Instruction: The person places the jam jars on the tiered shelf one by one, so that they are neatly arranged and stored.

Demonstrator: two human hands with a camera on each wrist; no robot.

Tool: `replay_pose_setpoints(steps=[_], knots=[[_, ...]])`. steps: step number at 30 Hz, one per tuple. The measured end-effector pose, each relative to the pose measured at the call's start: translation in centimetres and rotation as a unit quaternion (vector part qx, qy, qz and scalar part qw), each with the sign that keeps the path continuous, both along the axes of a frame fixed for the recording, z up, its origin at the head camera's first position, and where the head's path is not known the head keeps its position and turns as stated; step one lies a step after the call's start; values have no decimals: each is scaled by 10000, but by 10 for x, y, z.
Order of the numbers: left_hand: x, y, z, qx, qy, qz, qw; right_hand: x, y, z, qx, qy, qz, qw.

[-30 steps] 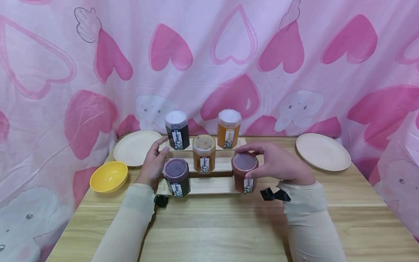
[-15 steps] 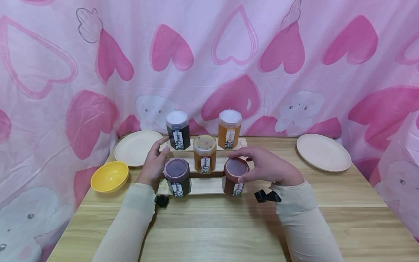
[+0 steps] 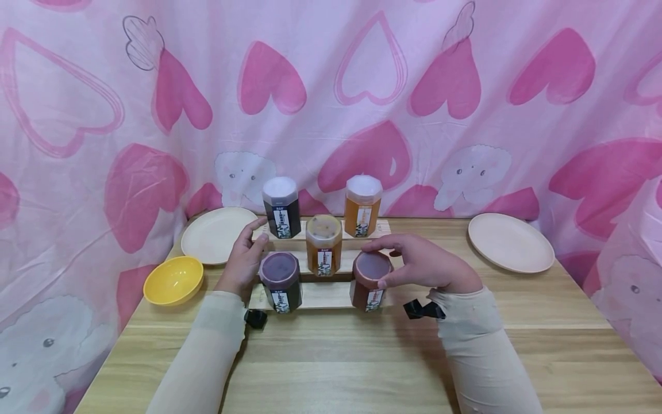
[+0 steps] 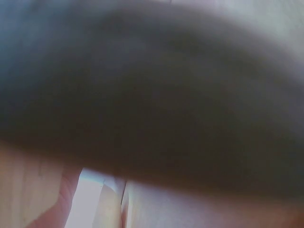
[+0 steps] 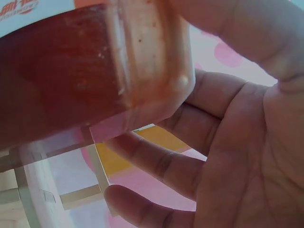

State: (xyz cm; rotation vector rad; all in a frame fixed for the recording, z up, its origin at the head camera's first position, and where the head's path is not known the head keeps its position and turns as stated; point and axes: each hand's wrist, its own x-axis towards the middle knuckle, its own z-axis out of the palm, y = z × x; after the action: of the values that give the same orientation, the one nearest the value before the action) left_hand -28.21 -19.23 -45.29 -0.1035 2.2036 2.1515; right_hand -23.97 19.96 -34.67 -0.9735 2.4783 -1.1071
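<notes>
My right hand [image 3: 429,264] pinches a reddish-brown jar [image 3: 368,287] near its lid, thumb in front and fingers behind. That jar stands at the right of the lowest step of a tiered wooden rack [image 3: 326,295]; in the right wrist view the jar [image 5: 57,76] fills the upper left. My left hand [image 3: 242,259] is at the rack's left end, beside a dark purple jar [image 3: 281,282], fingers fairly straight. An amber jar [image 3: 324,253] stands on the middle step. On the top step are a black jar [image 3: 282,215] and an orange jar [image 3: 362,213].
A yellow bowl [image 3: 173,280] and a cream plate [image 3: 214,236] lie left of the rack. Another cream plate [image 3: 511,241] is at the far right. Behind the wooden table [image 3: 331,356] hangs a pink heart-patterned curtain [image 3: 289,138]. A dark blur covers most of the left wrist view.
The reddish-brown jar has moved left with my right hand, onto the right part of the lowest step. In the last half second it hardly moves. My left hand stays in place.
</notes>
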Motion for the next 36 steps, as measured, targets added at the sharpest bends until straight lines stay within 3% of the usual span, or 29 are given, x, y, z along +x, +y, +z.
replay_pose_setpoints(steps=[11, 22, 28, 36], knots=[[2, 0, 1, 18, 163, -21, 9999, 0, -7, -1, -69, 234, -32, 9997], [3, 1, 2, 72, 5, -3, 10000, 1, -13, -5, -127, 376, -9, 9992], [1, 1, 1, 60, 139, -58, 9999, 2, -15, -3, -120, 295, -19, 9995], [2, 1, 3, 39, 43, -34, 10000, 1, -16, -3, -45, 212, -102, 9997]])
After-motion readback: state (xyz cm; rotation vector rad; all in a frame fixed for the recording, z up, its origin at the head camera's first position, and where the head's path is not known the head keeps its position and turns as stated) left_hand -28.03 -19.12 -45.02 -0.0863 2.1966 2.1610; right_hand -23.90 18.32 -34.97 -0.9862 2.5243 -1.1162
